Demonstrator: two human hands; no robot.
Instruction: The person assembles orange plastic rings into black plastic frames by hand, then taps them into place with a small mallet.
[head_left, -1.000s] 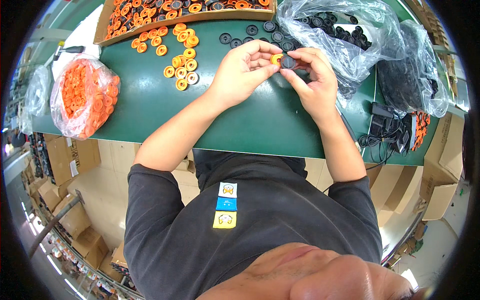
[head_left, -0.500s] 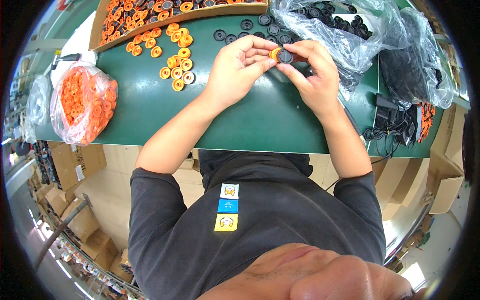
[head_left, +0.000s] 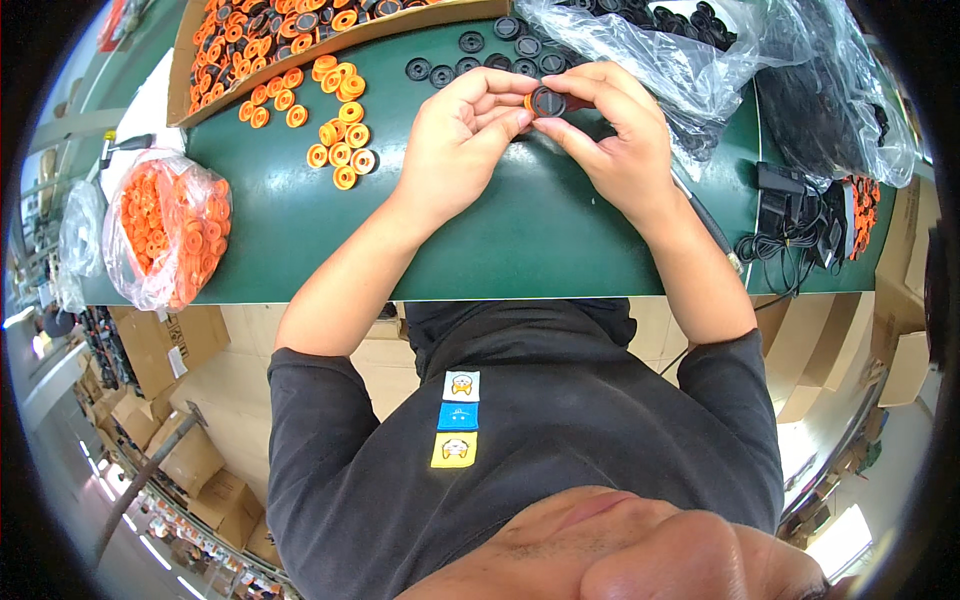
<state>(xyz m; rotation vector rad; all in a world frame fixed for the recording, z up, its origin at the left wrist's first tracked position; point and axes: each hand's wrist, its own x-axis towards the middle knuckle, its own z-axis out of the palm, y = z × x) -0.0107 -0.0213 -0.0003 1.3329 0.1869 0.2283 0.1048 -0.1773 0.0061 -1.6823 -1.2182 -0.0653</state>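
Observation:
Between my hands, above the green table, a round black cap (head_left: 547, 102) sits against an orange ring-shaped part (head_left: 529, 104). My left hand (head_left: 458, 140) pinches the orange part from the left with thumb and fingertips. From the right, my right hand (head_left: 618, 135) grips the black cap's edge between thumb and index finger. The two parts touch, with the black disc facing up toward me; how deeply they fit together is hidden. Several loose black caps (head_left: 471, 41) lie just beyond my hands. A loose group of orange parts (head_left: 340, 154) is to the left.
A cardboard box (head_left: 300, 55) of orange-and-black pieces stands far left. Left is a clear bag of orange parts (head_left: 168, 235). Clear plastic bags with black parts (head_left: 690, 85) fill the far right. A pen-like tool (head_left: 708, 222) and a black adapter with cables (head_left: 780, 205) lie right.
The black cap and orange part have come closer together, with less orange showing now. Both hands keep their grip. The whole view has shifted slightly.

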